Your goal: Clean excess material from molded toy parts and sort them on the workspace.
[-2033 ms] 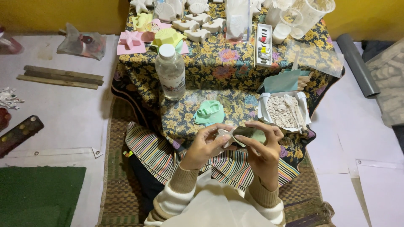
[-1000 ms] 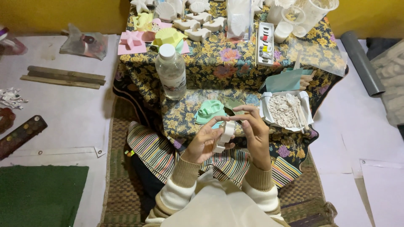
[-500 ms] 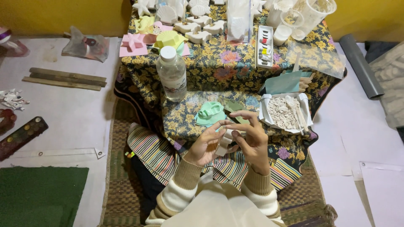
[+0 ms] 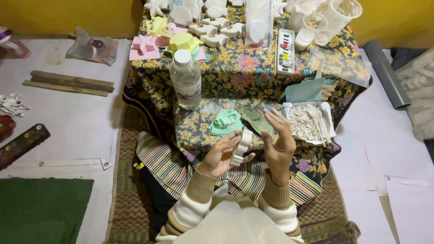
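Observation:
My left hand holds a small white plaster figure upright above my lap. My right hand is raised beside it, fingers spread and palm turned toward the figure, holding nothing that I can see. Just beyond the hands, on the flowered cloth, lie a mint-green rubber mould and a dark green flat piece. A white tray of plaster scraps sits to the right of my right hand.
A clear plastic bottle stands at the left of the cloth. Behind it are pink and yellow moulds, white plaster casts, a paint set and plastic cups. Wooden sticks and a paint palette lie on the left.
The dark green piece has left my right hand and lies on the cloth. My right hand has opened and lifted, and the left has turned the white figure upright.

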